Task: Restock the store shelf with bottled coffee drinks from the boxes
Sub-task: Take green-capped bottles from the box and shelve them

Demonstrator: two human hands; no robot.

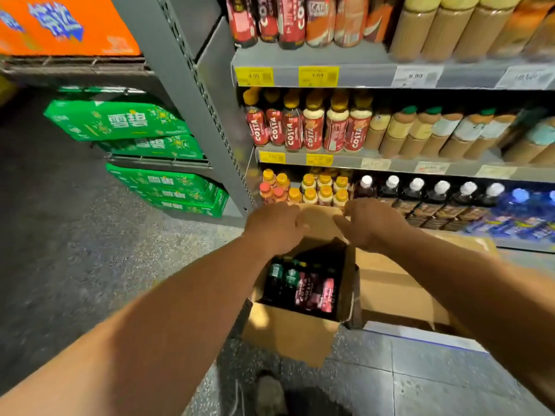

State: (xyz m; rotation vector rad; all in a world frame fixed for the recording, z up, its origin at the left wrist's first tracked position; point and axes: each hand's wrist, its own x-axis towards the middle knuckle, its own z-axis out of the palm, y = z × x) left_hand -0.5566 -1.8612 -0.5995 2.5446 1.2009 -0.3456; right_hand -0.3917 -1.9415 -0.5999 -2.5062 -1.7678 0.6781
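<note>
An open cardboard box stands on the floor in front of the shelf. Inside it are dark coffee bottles with green caps and maroon labels. The box's far flap stands up. My left hand and my right hand are both at that flap, fingers curled toward it; whether they grip it is unclear. Red-labelled Costa coffee bottles with yellow caps fill the left of the middle shelf. More yellow-capped bottles stand on the lowest shelf just behind my hands.
A second, closed cardboard box lies to the right of the open one. Green soda cases and an orange case are stacked on the rack at left. Dark white-capped bottles and tan drinks fill the shelves rightward.
</note>
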